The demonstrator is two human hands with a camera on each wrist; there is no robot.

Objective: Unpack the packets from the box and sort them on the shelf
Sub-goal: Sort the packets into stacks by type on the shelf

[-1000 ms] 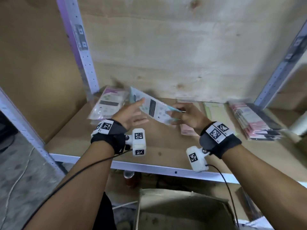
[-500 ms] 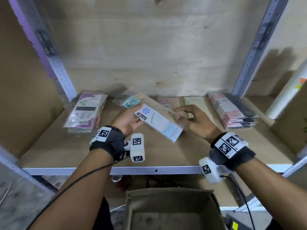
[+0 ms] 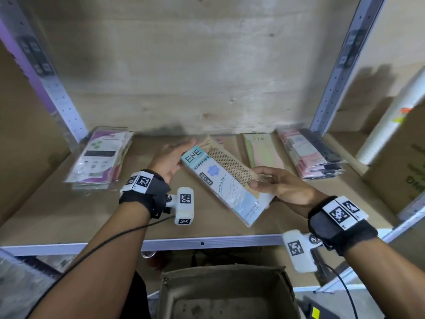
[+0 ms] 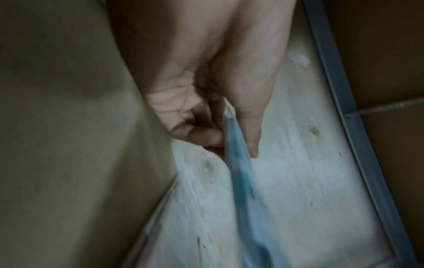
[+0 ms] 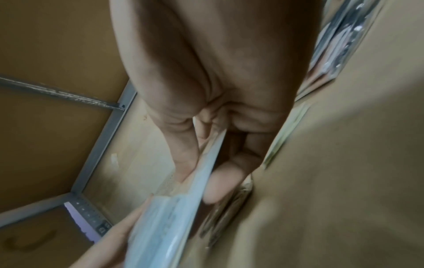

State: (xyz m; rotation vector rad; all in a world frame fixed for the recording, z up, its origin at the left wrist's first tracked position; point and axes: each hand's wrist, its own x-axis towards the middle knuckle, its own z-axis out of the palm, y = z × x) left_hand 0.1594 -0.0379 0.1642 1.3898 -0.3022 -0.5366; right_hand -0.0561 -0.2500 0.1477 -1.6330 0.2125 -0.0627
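Observation:
A long blue-and-white ENE stocking packet (image 3: 224, 184) with tan mesh showing through it hangs tilted just above the wooden shelf (image 3: 69, 210). My left hand (image 3: 171, 158) pinches its far end; the left wrist view shows the thumb (image 4: 249, 134) on top of the blue packet (image 4: 238, 163) and the fingers beneath. My right hand (image 3: 271, 184) grips the near right edge, with the thumb (image 5: 185, 163) and fingers on either side of the packet (image 5: 183, 208). The open cardboard box (image 3: 285, 284) sits below the shelf.
On the shelf lie a purple-and-white stack (image 3: 99, 157) at the left, a green-and-pink packet (image 3: 262, 150) at mid-back and a pink-and-black stack (image 3: 310, 153) at the right. Metal uprights (image 3: 331, 88) flank the bay. A white roll (image 3: 391, 116) leans at the far right.
The packet has come away from the left stack toward the shelf's middle and turned lengthwise. My right hand slid from its far end to the near right edge.

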